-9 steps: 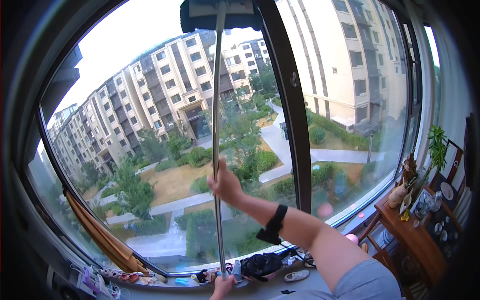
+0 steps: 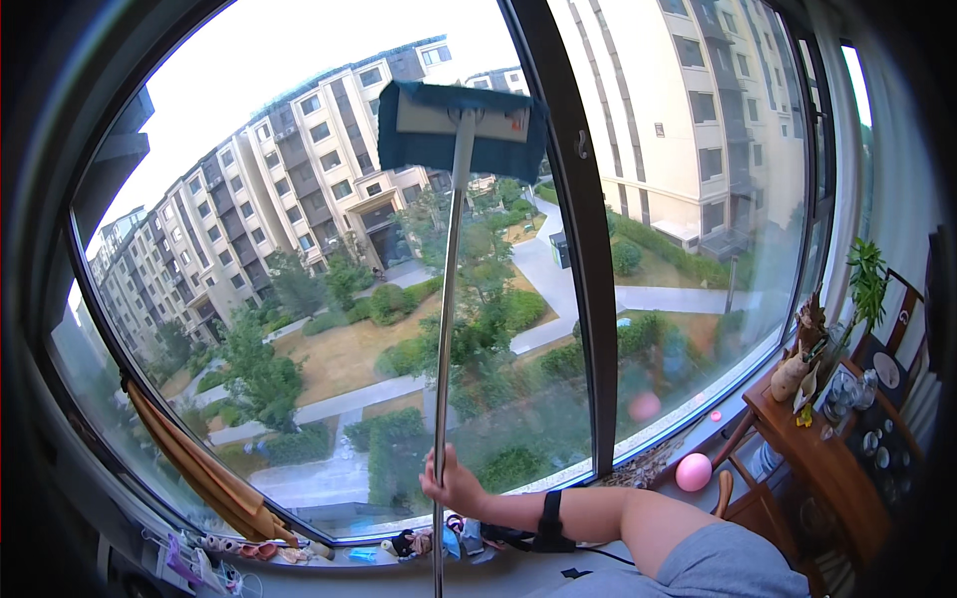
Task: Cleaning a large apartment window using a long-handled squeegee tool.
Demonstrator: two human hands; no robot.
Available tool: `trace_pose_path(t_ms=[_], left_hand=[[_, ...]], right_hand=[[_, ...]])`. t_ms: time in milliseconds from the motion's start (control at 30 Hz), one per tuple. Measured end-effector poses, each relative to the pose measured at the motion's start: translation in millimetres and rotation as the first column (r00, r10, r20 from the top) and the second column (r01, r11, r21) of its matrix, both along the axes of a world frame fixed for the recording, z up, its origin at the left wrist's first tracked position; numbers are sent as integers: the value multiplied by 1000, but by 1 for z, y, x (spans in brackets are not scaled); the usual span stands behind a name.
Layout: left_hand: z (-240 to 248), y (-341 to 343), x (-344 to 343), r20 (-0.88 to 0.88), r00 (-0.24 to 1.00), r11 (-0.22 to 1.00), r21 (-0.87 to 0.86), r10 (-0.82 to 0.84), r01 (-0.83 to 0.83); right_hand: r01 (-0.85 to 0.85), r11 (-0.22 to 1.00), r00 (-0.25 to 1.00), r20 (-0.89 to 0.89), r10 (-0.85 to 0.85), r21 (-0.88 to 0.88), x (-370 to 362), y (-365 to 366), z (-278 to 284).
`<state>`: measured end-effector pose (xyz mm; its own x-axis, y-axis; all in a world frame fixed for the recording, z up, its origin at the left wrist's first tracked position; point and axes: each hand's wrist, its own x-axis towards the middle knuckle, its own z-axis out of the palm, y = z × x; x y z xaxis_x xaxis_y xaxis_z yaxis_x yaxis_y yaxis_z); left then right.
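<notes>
A flat mop with a dark teal cloth pad [image 2: 399,135] and a white plate is held up in front of the large left window pane [image 2: 329,369], close beside the dark upright frame bar. Whether the pad touches the glass is hard to tell. Its long metal pole [image 2: 448,309] runs down to the lower edge of the picture. My right hand [image 2: 457,484] is wrapped round the pole's lower part, just above the sill; a black band circles that forearm. My left hand is out of the picture.
Shoes [image 2: 281,554] and small items line the floor under the window. An orange-brown curtain [image 2: 199,463] hangs at the left. On the right are a pink balloon [image 2: 694,472] and a wooden table [image 2: 832,468] holding vases, a plant and cups.
The mop head has come down the pane from the top edge, its pole sliding lower. My right hand has dropped with it, and my left hand has left the picture.
</notes>
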<state>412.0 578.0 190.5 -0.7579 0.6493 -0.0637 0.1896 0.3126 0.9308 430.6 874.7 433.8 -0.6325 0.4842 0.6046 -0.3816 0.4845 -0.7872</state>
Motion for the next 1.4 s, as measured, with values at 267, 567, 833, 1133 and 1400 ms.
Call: trace_pose_path(t_ms=[267,567,833,1133,1400], left_hand=[[37,21,5,7,998,998,3,-59,59],[68,61,-3,-12,990,990,24,-139,139],[87,113,-5,-35,987,983,97,-156,159],[105,156,1,-39,990,977,156,-138,142],[132,188,7,-42,992,975,185,-115,121]], right_hand=[[-511,782,808,112,579,-358,52,-39,-7],[-579,786,787,105,608,-216,70,-38,23],[-346,916,922,107,372,-205,91,17,84],[-168,972,956,215,202,-165,89,87,128],[-103,994,975,194,111,-48,71,133,172]])
